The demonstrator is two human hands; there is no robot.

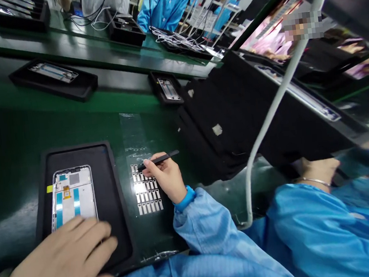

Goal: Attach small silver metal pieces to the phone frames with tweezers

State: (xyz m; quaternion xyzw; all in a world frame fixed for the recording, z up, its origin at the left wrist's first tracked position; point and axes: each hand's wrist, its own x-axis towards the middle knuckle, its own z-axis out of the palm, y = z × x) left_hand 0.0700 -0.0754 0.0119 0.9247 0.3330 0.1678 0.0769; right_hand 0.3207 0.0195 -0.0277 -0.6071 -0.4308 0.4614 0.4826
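Note:
My left hand [59,268] lies flat, fingers stretched out, on the near edge of a black tray [111,200]. Its fingertips touch the lower end of a white phone frame [73,195] with blue strips that lies in the tray. My right hand [165,178] is closed on a thin black pen-like tool [160,160]. The tool's tip points left over the top of a sheet of small silvery stickers [146,196] just right of the tray. The hand rests on that sheet.
Two more black trays with phone parts [54,80] [166,88] sit on the green belt beyond. A black fixture [235,119] and a white cable [268,115] stand to the right. A co-worker's hand with a bracelet [318,172] is beside them. People in blue coats [165,3] work behind.

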